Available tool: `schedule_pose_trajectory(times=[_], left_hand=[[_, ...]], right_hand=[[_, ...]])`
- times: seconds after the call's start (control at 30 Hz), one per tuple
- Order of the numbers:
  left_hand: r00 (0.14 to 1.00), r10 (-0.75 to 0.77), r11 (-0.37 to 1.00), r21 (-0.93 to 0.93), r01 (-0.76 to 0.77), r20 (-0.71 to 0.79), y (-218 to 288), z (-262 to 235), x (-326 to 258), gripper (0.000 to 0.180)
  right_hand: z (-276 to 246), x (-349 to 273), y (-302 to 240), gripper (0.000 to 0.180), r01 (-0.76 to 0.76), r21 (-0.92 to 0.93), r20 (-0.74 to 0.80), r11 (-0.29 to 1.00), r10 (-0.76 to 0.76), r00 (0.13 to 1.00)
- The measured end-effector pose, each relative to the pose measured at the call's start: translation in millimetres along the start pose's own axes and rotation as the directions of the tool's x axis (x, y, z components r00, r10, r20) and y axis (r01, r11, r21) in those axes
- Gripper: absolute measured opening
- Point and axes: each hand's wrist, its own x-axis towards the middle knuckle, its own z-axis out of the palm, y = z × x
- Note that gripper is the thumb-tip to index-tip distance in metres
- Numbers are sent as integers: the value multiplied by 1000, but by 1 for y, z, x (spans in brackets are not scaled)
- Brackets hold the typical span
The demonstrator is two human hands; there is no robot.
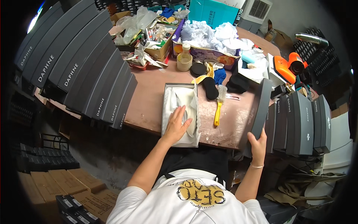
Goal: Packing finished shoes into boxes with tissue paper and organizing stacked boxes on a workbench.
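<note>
An open grey shoe box (pixel 164 108) lies at the near edge of the round brown table (pixel 149 97), lined with white tissue paper (pixel 185 98). My left hand (pixel 177 123) rests flat on the tissue inside it, fingers apart. My right hand (pixel 258 145) grips the lower end of a dark grey box lid (pixel 261 108), held upright at the table's right edge. A yellow-handled brush (pixel 219 104) lies between the box and the lid.
Dark grey shoe boxes are stacked in a long row at left (pixel 85 71) and at right (pixel 300 123). The far table holds crumpled white paper (pixel 212 33), a jar (pixel 184 59), black pads (pixel 210 87) and an orange tool (pixel 286 67). Cardboard cartons (pixel 67 183) sit on the floor at lower left.
</note>
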Motion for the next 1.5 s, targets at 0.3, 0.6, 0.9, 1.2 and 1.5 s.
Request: schedule_pose_trajectory(times=[0.3, 0.6, 0.9, 1.2, 1.5], left_hand=[[940, -232, 945, -289, 156, -252, -11, -46, 0, 54], [914, -403, 825, -417, 381, 38, -63, -51, -23, 57], [780, -530, 416, -700, 580, 331, -47, -40, -28, 44], [812, 454, 436, -886, 157, 367, 157, 24, 15, 77], [724, 434, 846, -519, -123, 536, 145, 47, -17, 52]], right_hand=[[82, 33, 55, 60, -447, 370, 425, 815, 279, 861], [143, 8, 31, 60, -217, -425, 605, 879, 454, 654], [161, -38, 116, 71, -310, 28, 414, 950, 271, 869], [-98, -13, -137, 82, -138, 297, -32, 945, 154, 988], [-285, 41, -154, 68, -120, -854, -55, 505, 143, 988]])
